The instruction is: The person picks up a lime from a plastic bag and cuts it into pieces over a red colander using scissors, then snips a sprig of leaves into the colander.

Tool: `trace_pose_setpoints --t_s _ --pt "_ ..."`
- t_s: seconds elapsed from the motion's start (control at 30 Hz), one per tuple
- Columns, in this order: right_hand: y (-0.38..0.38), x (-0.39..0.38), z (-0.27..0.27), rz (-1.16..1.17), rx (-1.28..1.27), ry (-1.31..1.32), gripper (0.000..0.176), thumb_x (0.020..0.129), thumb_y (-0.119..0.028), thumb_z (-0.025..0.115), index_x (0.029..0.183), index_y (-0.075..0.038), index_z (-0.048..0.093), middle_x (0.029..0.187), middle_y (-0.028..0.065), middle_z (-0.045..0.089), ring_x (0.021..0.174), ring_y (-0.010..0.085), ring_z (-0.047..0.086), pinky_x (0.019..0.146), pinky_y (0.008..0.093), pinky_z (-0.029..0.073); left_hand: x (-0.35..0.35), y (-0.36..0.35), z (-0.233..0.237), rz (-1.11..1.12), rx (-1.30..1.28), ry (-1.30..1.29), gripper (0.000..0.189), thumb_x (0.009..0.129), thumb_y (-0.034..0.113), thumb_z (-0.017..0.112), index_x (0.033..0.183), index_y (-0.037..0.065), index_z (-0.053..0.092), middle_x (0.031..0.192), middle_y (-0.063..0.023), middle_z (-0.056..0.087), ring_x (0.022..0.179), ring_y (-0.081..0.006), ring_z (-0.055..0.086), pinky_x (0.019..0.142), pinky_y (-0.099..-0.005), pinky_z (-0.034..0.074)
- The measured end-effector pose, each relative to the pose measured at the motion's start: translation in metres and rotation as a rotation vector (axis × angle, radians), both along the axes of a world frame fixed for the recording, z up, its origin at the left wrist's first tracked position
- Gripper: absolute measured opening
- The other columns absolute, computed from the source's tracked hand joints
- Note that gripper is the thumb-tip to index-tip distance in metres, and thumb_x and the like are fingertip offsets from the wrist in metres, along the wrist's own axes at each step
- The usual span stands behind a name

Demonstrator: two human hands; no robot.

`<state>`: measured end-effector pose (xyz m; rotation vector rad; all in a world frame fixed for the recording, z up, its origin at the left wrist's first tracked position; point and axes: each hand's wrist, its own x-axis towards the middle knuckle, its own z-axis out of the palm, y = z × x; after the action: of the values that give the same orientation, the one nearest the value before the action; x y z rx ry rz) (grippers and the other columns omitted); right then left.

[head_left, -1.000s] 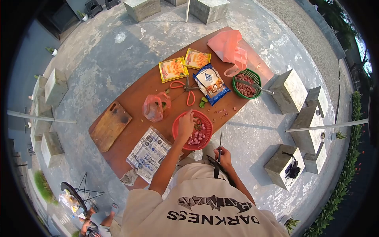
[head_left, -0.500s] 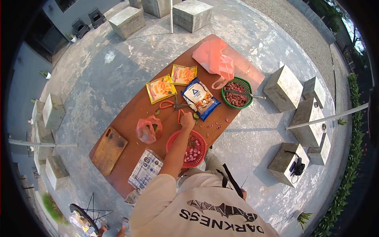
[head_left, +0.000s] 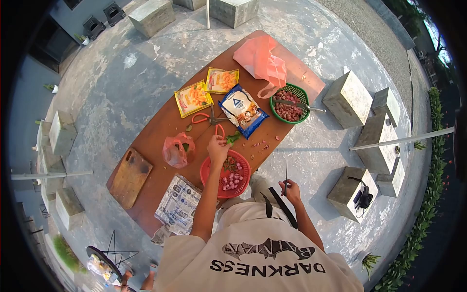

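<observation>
My left hand (head_left: pixel 217 148) is closed on a small green leafy thing (head_left: pixel 234 137), just above the red basket (head_left: pixel 205 170) of shallots (head_left: pixel 233 181). Away from the table, to the right of the basket, my right hand (head_left: pixel 291 191) grips a knife (head_left: pixel 286 170) with its thin blade pointing up in view. Orange-handled scissors (head_left: pixel 218 129) lie open beyond my left hand, beside a blue and white packet (head_left: pixel 243 112). A red plastic bag (head_left: pixel 176 152) with something green inside sits to the left of the basket.
On the brown table (head_left: pixel 160 131) are two yellow packets (head_left: pixel 193 99), a green basket (head_left: pixel 303 108) of reddish pieces, a pink bag (head_left: pixel 262 61), a wooden board (head_left: pixel 129 179) and newspaper (head_left: pixel 178 204). Concrete blocks (head_left: pixel 348 100) stand around. Another person's limbs (head_left: pixel 125 280) show at bottom left.
My left hand has drawn back from beside the scissors, and the green thing now shows at its fingers. My right hand has come into fuller view with the knife raised. The view has shifted slightly.
</observation>
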<state>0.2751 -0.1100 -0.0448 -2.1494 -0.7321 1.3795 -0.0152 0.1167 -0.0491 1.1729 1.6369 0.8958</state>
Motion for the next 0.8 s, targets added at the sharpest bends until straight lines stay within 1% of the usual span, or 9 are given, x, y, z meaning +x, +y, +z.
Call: trace_pose_setpoints --t_s 0.07,0.13,0.2,0.27,0.3,0.33,0.47,0.67,0.8 --pt "0.027 -0.02 0.012 0.146 0.051 0.029 0.036 0.086 -0.035 0.071 0.099 -0.002 0.063 0.061 0.0031 0.061 0.052 0.01 0.057 0.048 0.0246 0.041 -0.009 -0.012 0.007 -0.039 -0.031 -0.037 0.032 0.074 0.001 0.077 0.101 -0.005 0.061 0.089 -0.013 0.07 0.077 -0.0167 0.069 0.065 -0.0275 0.056" --pt "0.046 -0.044 0.026 0.236 0.109 0.175 0.03 0.087 -0.027 0.07 0.099 -0.001 0.061 0.064 0.0029 0.06 0.058 0.0098 0.057 0.055 0.025 0.046 -0.017 -0.033 0.013 -0.071 -0.075 -0.074 0.026 0.077 0.0 0.074 0.1 -0.006 0.064 0.09 -0.0119 0.07 0.079 -0.0158 0.069 0.065 -0.0265 0.056" --pt "0.059 -0.07 0.038 0.382 0.095 0.229 0.032 0.087 -0.024 0.071 0.104 0.001 0.06 0.074 0.0037 0.06 0.065 0.0102 0.057 0.061 0.0257 0.048 -0.018 -0.056 0.021 0.037 -0.19 -0.511 0.015 0.084 -0.002 0.066 0.099 -0.006 0.069 0.091 -0.0097 0.069 0.077 -0.0144 0.068 0.065 -0.0244 0.056" --pt "0.059 -0.099 0.038 0.43 0.059 0.289 0.034 0.086 -0.024 0.071 0.105 0.001 0.059 0.079 0.0037 0.061 0.069 0.0101 0.057 0.064 0.0264 0.048 -0.021 -0.08 0.023 0.024 -0.153 -0.49 0.014 0.086 -0.004 0.064 0.099 -0.005 0.069 0.09 -0.0093 0.069 0.077 -0.0132 0.068 0.066 -0.0236 0.055" --pt "0.057 -0.114 0.034 0.449 0.196 0.318 0.038 0.085 -0.027 0.073 0.106 0.002 0.06 0.075 0.003 0.059 0.067 0.0109 0.055 0.062 0.028 0.047 -0.022 -0.091 0.024 -0.005 -0.097 -0.477 0.014 0.087 -0.005 0.061 0.099 -0.005 0.069 0.089 -0.0089 0.07 0.076 -0.012 0.067 0.066 -0.0229 0.054" --pt "0.054 -0.124 0.031 0.465 0.333 0.345 0.042 0.084 -0.031 0.074 0.106 0.002 0.06 0.071 0.0024 0.057 0.065 0.0117 0.053 0.06 0.0297 0.045 -0.021 -0.101 0.026 0.017 -0.061 -0.487 0.015 0.085 -0.003 0.066 0.1 -0.005 0.067 0.089 -0.0087 0.07 0.077 -0.0109 0.067 0.066 -0.0227 0.054" --pt "0.049 -0.141 0.027 0.63 0.268 0.244 0.045 0.085 -0.031 0.073 0.111 0.002 0.058 0.076 0.0037 0.059 0.068 0.0115 0.053 0.062 0.0306 0.045 -0.021 -0.133 0.025 0.1 -0.188 -0.526 0.025 0.081 0.001 0.073 0.103 -0.004 0.063 0.092 -0.0107 0.069 0.076 -0.0111 0.066 0.067 -0.0224 0.056" --pt "0.046 -0.157 0.042 0.47 0.189 0.404 0.045 0.088 -0.034 0.07 0.112 0.002 0.057 0.076 0.0032 0.059 0.069 0.0093 0.052 0.06 0.0277 0.043 -0.028 -0.15 0.03 0.155 -0.199 -0.692 0.019 0.082 -0.003 0.07 0.099 -0.006 0.062 0.089 -0.012 0.069 0.076 -0.0137 0.068 0.065 -0.0244 0.058" --pt "0.041 -0.16 0.04 0.52 0.171 0.371 0.041 0.089 -0.031 0.069 0.111 0.001 0.057 0.079 0.0026 0.059 0.069 0.0092 0.052 0.06 0.0275 0.044 -0.036 -0.15 0.026 0.126 -0.178 -0.674 0.013 0.084 -0.003 0.067 0.096 -0.006 0.061 0.085 -0.0117 0.069 0.073 -0.0135 0.068 0.062 -0.0234 0.057"
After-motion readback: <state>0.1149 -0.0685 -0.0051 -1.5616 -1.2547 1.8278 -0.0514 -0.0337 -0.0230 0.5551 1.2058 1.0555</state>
